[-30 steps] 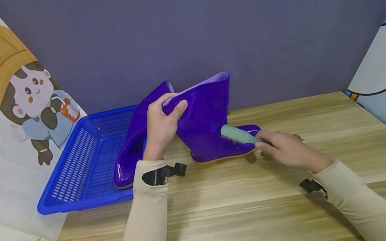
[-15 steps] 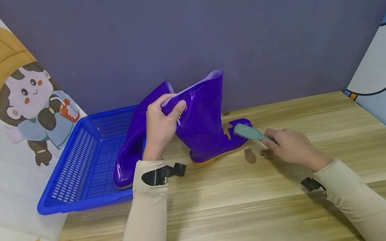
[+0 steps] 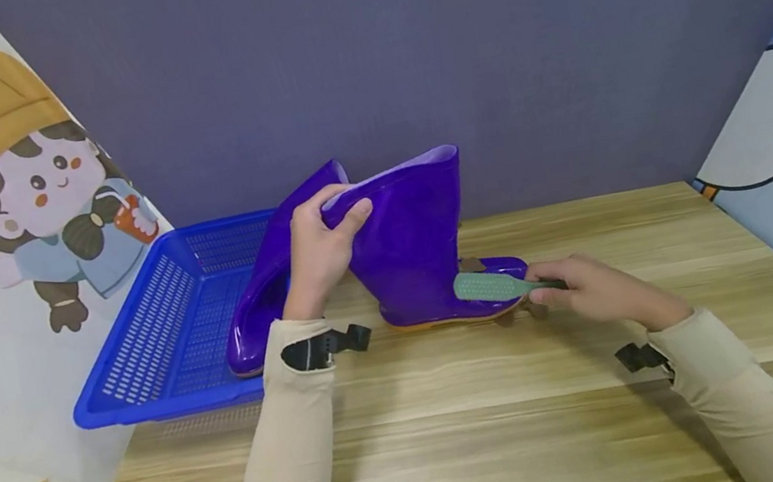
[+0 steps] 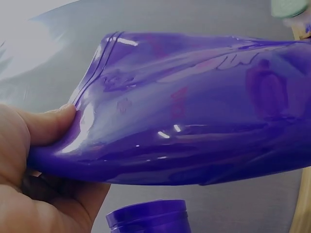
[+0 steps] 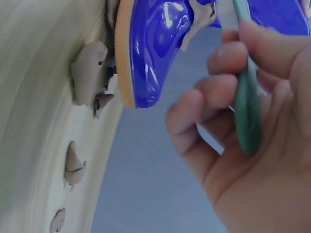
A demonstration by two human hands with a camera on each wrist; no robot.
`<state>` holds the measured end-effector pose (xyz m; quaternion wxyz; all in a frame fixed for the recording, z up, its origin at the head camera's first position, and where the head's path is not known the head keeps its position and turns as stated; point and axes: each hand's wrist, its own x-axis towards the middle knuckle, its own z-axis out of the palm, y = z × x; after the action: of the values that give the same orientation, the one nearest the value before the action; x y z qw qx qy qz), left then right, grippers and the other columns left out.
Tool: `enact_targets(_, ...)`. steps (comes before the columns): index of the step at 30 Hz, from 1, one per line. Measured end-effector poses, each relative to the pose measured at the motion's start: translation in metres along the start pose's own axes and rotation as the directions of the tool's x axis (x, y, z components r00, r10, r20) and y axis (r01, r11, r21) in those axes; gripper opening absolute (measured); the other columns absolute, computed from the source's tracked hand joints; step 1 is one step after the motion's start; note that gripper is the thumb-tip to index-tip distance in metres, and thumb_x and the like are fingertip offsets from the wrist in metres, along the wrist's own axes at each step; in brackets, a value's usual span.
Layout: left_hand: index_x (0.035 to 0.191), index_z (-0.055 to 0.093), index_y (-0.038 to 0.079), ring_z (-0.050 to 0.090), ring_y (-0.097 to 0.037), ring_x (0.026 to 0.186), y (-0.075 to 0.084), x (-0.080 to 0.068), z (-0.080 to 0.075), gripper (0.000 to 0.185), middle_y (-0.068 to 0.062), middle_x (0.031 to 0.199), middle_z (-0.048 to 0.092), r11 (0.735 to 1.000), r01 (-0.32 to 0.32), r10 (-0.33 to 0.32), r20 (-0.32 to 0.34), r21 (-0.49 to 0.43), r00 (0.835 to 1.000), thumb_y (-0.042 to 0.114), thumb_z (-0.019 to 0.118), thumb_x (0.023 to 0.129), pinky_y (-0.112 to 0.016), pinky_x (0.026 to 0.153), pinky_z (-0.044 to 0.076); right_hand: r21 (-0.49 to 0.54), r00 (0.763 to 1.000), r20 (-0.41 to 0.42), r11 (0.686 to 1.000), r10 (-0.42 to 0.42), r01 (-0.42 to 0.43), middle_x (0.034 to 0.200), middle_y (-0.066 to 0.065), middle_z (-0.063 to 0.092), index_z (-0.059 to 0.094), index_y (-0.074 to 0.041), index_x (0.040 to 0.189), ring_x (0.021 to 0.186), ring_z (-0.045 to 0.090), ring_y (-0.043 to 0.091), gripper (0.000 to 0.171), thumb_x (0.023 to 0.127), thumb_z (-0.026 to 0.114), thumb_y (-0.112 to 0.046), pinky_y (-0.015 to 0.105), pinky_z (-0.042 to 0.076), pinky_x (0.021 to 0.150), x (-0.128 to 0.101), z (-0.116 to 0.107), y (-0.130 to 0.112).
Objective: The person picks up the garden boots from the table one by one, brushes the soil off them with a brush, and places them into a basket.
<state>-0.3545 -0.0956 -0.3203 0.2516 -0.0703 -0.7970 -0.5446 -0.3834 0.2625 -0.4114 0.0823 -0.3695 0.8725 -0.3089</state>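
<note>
My left hand (image 3: 320, 251) grips the top edge of a shiny purple rain boot (image 3: 407, 250), thumb outside the shaft. The boot stands on the table with its toe to the right. In my right hand (image 3: 603, 293) is a green brush (image 3: 488, 285), held by its handle, its bristles facing the near side of the boot's foot by the ankle. A brown, mud-like flake (image 5: 200, 18) clings to the instep in the right wrist view. More brown pieces (image 5: 88, 73) lie beside the tan sole. The head view hides the bristles behind the brush's back.
A blue plastic basket (image 3: 138, 352) stands at the left, a second purple boot (image 3: 269, 268) leaning in it toward the back wall. Small brown bits (image 5: 74, 165) are scattered on the wooden table (image 3: 462, 431). A grey panel (image 3: 481, 74) closes off the back.
The brush went right toward the toe, then back left and lower, onto the near side of the foot. The boot turned slightly and came back. My left hand keeps its hold.
</note>
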Motion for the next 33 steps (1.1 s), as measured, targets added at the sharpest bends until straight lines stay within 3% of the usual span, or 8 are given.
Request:
enact_targets(3,0.114,0.075,0.005,0.066,-0.016,0.096,-0.001,0.0,0.001,0.03,-0.011,0.11,0.075,1.0,-0.02,0.02,-0.007,-0.002,1.0,0.023,0.08,0.089,-0.029,0.088,0.054,0.0,0.999,0.038,1.0,-0.016,0.016,0.07,-0.011,0.048,0.062,-0.022,0.088,0.058,0.04,0.001,0.014,0.101,0.063,-0.017,0.022,0.039,0.055,0.002,0.005,0.005)
enact_targets(7,0.114,0.075,0.007,0.066,-0.014,0.094,0.0,-0.002,-0.001,0.035,-0.009,0.109,0.075,0.999,-0.014,0.014,0.008,-0.037,1.0,0.026,0.083,0.086,-0.028,0.086,0.054,-0.087,0.999,0.034,0.996,0.004,-0.001,0.069,-0.014,0.044,0.06,-0.026,0.087,0.057,0.039,0.0,0.015,0.101,0.063,-0.021,0.021,0.037,0.056,0.002,0.009,0.003)
enact_targets(11,0.117,0.073,0.009,0.067,-0.016,0.091,0.003,-0.003,-0.003,0.043,-0.009,0.106,0.074,0.998,0.025,-0.02,0.096,-0.05,0.995,0.024,0.088,0.08,-0.031,0.084,0.056,-0.118,1.0,0.01,0.993,0.018,-0.016,0.068,-0.013,0.043,0.059,-0.026,0.086,0.058,0.039,0.001,0.017,0.102,0.063,-0.022,0.022,0.036,0.057,0.001,0.009,-0.001)
enact_targets(17,0.127,0.065,0.008,0.068,-0.023,0.105,0.004,-0.007,-0.006,0.056,-0.011,0.116,0.073,0.991,0.128,-0.134,0.238,0.04,0.962,0.024,0.089,0.079,-0.039,0.098,0.054,-0.128,0.999,0.004,0.991,0.036,-0.035,0.067,-0.012,0.044,0.061,-0.022,0.087,0.057,0.039,0.002,0.014,0.101,0.063,-0.02,0.022,0.038,0.058,-0.003,0.004,-0.011)
enact_targets(19,0.127,0.064,0.009,0.067,-0.024,0.11,0.004,-0.007,-0.007,0.055,-0.01,0.12,0.072,0.985,0.158,-0.17,0.242,0.068,0.955,0.025,0.087,0.08,-0.041,0.103,0.052,-0.141,0.999,0.005,0.989,0.054,-0.053,0.066,-0.012,0.044,0.063,-0.019,0.09,0.055,0.039,0.002,0.012,0.101,0.063,-0.02,0.023,0.038,0.056,-0.003,0.003,-0.012)
enact_targets(24,0.124,0.063,0.007,0.065,-0.026,0.113,0.004,-0.007,-0.005,0.05,-0.012,0.12,0.07,0.977,0.181,-0.201,0.209,0.113,0.957,0.027,0.084,0.084,-0.043,0.106,0.05,-0.201,0.995,-0.051,0.975,0.083,-0.092,0.067,-0.01,0.051,0.067,-0.017,0.093,0.058,0.044,0.005,0.009,0.101,0.064,-0.02,0.024,0.04,0.058,-0.003,0.003,-0.011)
enact_targets(28,0.129,0.06,0.005,0.063,-0.027,0.118,0.005,-0.007,-0.005,0.056,-0.013,0.126,0.068,0.972,0.2,-0.222,0.196,0.126,0.955,0.028,0.084,0.084,-0.043,0.109,0.048,-0.233,0.99,-0.099,0.965,0.1,-0.121,0.068,-0.008,0.053,0.069,-0.016,0.097,0.06,0.046,0.008,0.005,0.099,0.066,-0.019,0.026,0.041,0.061,-0.004,0.001,-0.009)
enact_targets(33,0.131,0.058,0.006,0.062,-0.027,0.12,0.004,-0.007,-0.005,0.06,-0.013,0.128,0.066,0.966,0.224,-0.246,0.195,0.128,0.949,0.03,0.084,0.083,-0.044,0.11,0.048,-0.248,0.969,-0.18,0.946,0.168,-0.21,0.069,-0.001,0.058,0.068,-0.009,0.105,0.057,0.042,0.012,0.011,0.102,0.061,-0.017,0.029,0.037,0.057,-0.006,-0.003,-0.003)
